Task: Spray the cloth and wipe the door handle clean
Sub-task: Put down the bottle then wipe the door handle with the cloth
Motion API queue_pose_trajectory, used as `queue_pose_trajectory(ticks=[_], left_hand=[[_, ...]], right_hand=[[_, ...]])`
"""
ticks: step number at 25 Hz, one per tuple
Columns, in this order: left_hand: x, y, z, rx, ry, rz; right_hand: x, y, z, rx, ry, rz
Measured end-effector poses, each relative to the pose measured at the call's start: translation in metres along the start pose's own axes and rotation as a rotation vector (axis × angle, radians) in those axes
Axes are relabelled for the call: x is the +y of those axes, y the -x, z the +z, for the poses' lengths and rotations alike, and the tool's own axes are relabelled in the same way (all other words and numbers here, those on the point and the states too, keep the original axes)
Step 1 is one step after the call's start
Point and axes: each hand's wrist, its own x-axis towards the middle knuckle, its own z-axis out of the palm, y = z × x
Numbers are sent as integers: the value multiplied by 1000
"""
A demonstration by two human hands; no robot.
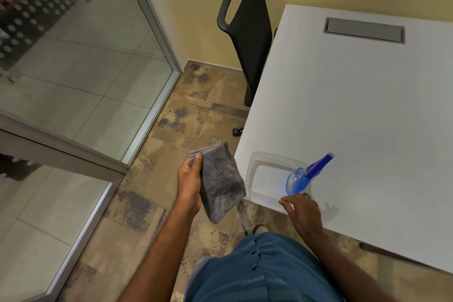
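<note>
At the table's [367,117] near left corner, blue spray bottle [300,179] lying in a clear tray [259,167]. Right hand [304,213] just beside it, fingers loose, grasping nothing. Left hand [190,184] off the edge, clenched on grey cloth [219,179].

The door handle cannot be found anywhere in view. The glass door [73,206] runs off the left and bottom edges, and shapes behind its pane are dim and blurred. The chair [247,32] is partly hidden behind the white table [367,110]; its seat cannot be seen and only one wheel shows. The table is cut off at the right edge. The spray bottle [300,179] base is hidden inside the clear tray [257,167]. Fingers of the left hand [190,184] disappear behind the grey cloth [220,179]. Both forearms leave the frame at the bottom.
</note>
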Motion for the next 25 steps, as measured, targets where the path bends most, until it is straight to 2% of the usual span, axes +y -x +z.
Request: queue_pose_trajectory(ticks=[12, 19, 25], left_hand=[[2, 2, -1, -16, 17, 6], [-3, 1, -6, -20, 30, 5], [0, 4, -19, -24, 46, 16]], right_hand=[[-4, 3, -2, -19, -11, 19], [-5, 5, -1, 16, 27, -20], [-17, 25, -5, 108, 116, -1]])
